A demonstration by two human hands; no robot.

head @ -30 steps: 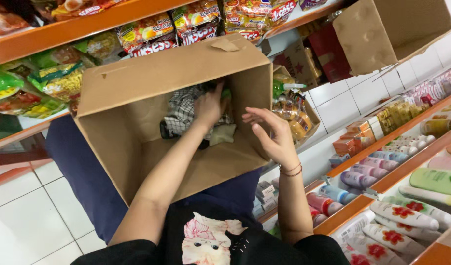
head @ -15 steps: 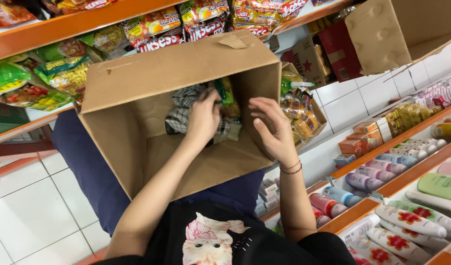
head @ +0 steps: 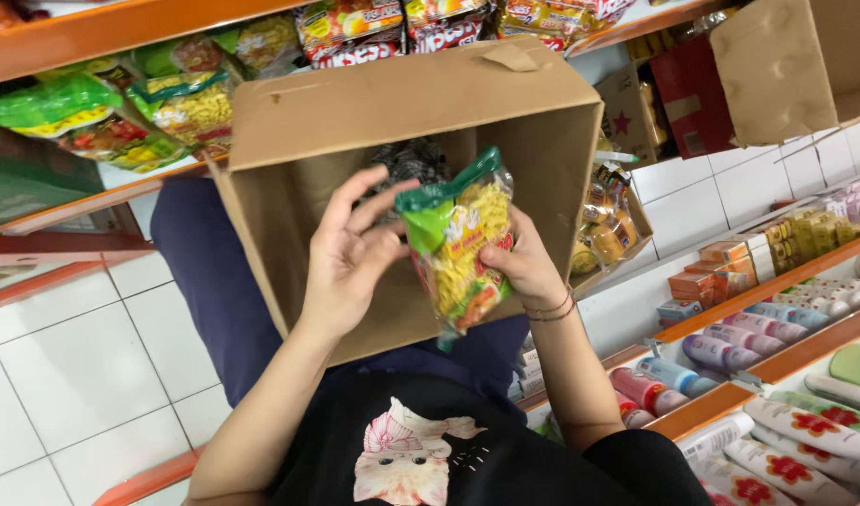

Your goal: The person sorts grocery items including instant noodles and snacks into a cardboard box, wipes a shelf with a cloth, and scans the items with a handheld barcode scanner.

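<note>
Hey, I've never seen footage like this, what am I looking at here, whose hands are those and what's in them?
There is no machine here: the camera sits on a person's head and looks down, so the two bare hands are the wearer's own. The right hand grips a green and yellow noodle packet. The left hand is open, its fingers touching the packet's edge. Behind them, an open cardboard box rests on the person's lap, with a dark patterned item inside that I cannot identify. Shop shelves surround them: snack bags above, and bottles and tubes to the lower right. The floor is white tile.
</note>
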